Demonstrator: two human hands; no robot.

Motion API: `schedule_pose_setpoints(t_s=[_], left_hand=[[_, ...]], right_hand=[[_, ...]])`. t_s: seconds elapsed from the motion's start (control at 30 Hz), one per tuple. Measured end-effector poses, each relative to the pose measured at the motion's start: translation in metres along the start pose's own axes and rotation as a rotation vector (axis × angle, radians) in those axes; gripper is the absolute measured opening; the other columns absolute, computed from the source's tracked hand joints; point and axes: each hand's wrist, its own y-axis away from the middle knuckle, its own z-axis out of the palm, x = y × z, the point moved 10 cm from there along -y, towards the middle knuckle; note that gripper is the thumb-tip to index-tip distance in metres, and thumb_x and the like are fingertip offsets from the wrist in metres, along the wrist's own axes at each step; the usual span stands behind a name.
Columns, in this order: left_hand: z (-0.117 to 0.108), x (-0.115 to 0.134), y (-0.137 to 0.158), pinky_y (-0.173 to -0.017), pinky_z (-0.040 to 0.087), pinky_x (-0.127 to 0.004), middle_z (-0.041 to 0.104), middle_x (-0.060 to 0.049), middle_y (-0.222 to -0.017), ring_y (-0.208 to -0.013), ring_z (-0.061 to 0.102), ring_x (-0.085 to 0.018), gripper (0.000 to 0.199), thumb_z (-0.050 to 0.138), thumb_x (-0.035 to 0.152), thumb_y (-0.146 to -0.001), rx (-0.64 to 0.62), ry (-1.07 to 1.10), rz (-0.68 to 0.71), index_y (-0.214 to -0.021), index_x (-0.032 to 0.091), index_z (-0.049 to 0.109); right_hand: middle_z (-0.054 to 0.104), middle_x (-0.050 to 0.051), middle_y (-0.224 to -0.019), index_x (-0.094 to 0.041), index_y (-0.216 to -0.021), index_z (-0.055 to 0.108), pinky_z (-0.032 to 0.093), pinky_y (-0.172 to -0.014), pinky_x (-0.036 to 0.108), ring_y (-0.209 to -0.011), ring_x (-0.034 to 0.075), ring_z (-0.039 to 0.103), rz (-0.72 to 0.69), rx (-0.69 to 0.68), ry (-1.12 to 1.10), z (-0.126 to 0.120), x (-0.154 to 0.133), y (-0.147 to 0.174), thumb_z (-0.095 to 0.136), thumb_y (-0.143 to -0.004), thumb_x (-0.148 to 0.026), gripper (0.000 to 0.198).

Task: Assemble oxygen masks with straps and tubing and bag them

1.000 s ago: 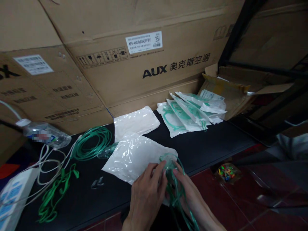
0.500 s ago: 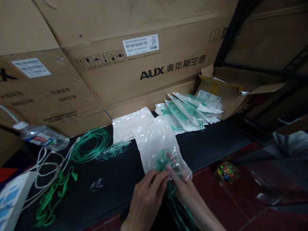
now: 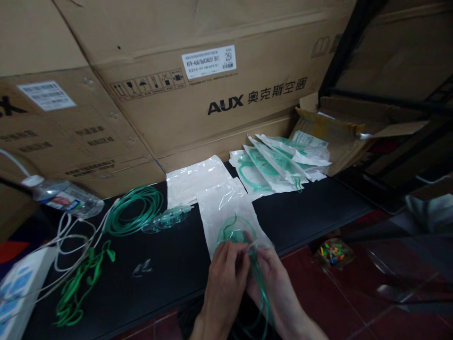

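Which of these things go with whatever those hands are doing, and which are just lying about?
Seem to belong:
white bag, at the left hand and right hand
green tubing trailing below it
probably the filled packets, green coil and green straps

Apparently just lying about:
bottle
power strip
large cardboard box

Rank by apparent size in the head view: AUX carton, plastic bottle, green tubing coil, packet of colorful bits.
1. AUX carton
2. Plastic bottle and green tubing coil: too alike to rank
3. Packet of colorful bits
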Motion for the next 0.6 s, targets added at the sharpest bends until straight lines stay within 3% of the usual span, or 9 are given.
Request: schedule_pose_setpoints(t_s=[0.1, 0.2, 0.27, 0.37, 0.43, 0.6], left_hand=[[0.000, -0.007, -0.004, -0.073, 0.059, -0.032, 0.067, -0.001, -0.085, -0.079, 0.068, -0.018, 0.009, 0.057, 0.018, -0.100, -0.028, 0.040, -0.059, -0.095, 0.023, 0.062], [-0.002, -0.004, -0.004, -0.073, 0.059, -0.031, 0.067, -0.001, -0.087, -0.080, 0.068, -0.018, 0.012, 0.057, 0.014, -0.099, -0.075, 0.032, -0.047, -0.098, 0.023, 0.064], [-0.005, 0.003, -0.003, -0.073, 0.058, -0.032, 0.066, -0.002, -0.088, -0.081, 0.067, -0.019, 0.014, 0.055, 0.011, -0.098, -0.095, 0.016, -0.011, -0.099, 0.023, 0.063], [-0.008, 0.011, -0.001, -0.073, 0.058, -0.033, 0.065, -0.002, -0.085, -0.080, 0.066, -0.020, 0.015, 0.053, 0.009, -0.097, -0.104, -0.015, 0.052, -0.096, 0.023, 0.060], [-0.007, 0.013, -0.002, -0.072, 0.057, -0.034, 0.064, -0.002, -0.082, -0.077, 0.064, -0.020, 0.015, 0.053, 0.009, -0.096, -0.104, -0.048, 0.082, -0.093, 0.022, 0.059], [0.003, 0.002, -0.008, -0.074, 0.055, -0.039, 0.064, -0.003, -0.086, -0.082, 0.065, -0.023, 0.012, 0.058, 0.010, -0.094, -0.073, -0.150, 0.036, -0.092, 0.022, 0.058]], right_hand=[[0.078, 0.004, -0.111, -0.025, -0.102, 0.076, 0.055, -0.095, 0.041, -0.116, 0.033, 0.065, -0.007, 0.015, 0.000, 0.000, 0.001, 0.006, 0.082, -0.073, -0.049, 0.039], [0.079, 0.003, -0.105, -0.024, -0.094, 0.076, 0.055, -0.096, 0.039, -0.116, 0.032, 0.066, -0.093, 0.157, 0.034, -0.014, -0.003, 0.005, 0.089, -0.067, -0.050, 0.039], [0.080, 0.003, -0.107, -0.024, -0.099, 0.076, 0.055, -0.097, 0.038, -0.114, 0.031, 0.068, -0.149, 0.212, 0.041, -0.019, -0.008, 0.002, 0.092, -0.066, -0.046, 0.043], [0.078, 0.004, -0.117, -0.024, -0.121, 0.070, 0.055, -0.098, 0.039, -0.114, 0.029, 0.069, -0.194, 0.203, 0.037, -0.013, -0.014, -0.007, 0.091, -0.072, -0.042, 0.057], [0.077, 0.005, -0.121, -0.023, -0.126, 0.069, 0.055, -0.099, 0.039, -0.116, 0.028, 0.069, -0.212, 0.184, 0.053, -0.008, -0.019, -0.011, 0.089, -0.075, -0.041, 0.058], [0.080, 0.004, -0.109, -0.022, -0.101, 0.080, 0.055, -0.100, 0.037, -0.117, 0.029, 0.068, -0.080, 0.070, 0.008, -0.003, -0.009, -0.010, 0.088, -0.075, -0.040, 0.033]])
